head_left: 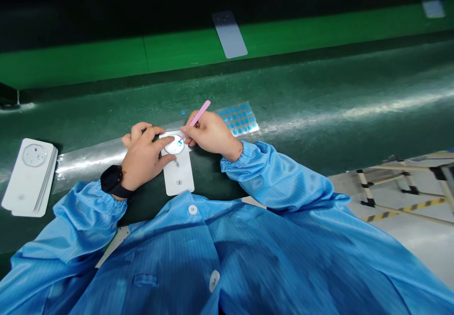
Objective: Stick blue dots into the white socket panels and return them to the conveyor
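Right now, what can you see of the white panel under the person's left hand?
The white panel is a thin, flat rectangle with rounded corners, smooth and plastic-looking. It lies on the dark green work surface, one short end toward the person. Its far end bears a thinly outlined area with a small blue-green spot; two dark speckled marks sit nearer the person. The left hand's grip rests on its far part; whether the pink tweezer-like tool touches it is unclear.
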A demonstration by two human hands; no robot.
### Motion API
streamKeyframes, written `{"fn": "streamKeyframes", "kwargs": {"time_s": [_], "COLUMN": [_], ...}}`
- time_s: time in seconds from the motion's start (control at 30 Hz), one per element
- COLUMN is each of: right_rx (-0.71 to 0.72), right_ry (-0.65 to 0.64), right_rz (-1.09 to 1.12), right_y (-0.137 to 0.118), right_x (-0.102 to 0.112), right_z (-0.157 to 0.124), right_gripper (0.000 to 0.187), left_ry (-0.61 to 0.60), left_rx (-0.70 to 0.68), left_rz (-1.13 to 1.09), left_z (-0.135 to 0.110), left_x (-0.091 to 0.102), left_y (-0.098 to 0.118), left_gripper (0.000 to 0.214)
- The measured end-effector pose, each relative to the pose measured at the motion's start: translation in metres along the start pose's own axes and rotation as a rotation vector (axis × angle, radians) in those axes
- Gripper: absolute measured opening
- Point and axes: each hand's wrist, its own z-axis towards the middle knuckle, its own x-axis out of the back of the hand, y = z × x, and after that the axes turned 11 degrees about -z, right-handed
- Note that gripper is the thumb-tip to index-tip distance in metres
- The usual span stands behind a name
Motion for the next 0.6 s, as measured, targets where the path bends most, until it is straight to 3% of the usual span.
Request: {"fn": "streamKeyframes", "kwargs": {"time_s": [0.3, 0.6], "right_rx": [0.031, 0.056], "right_ry": [0.019, 0.028], "right_rz": [-0.01, 0.069], "right_y": [-0.001, 0.002], "right_x": [-0.001, -0.002], "right_z": [-0.002, -0.001], "right_gripper": [0.018, 0.02], "left_ry": [-0.123, -0.153], "left_rx": [0.009, 0.049], "left_rz": [0.086, 0.158], "left_z": [0.003, 0.001], "left_x": [0.005, 0.006], "left_y": [0.015, 0.024], "left_gripper": [0.027, 0.029]}}
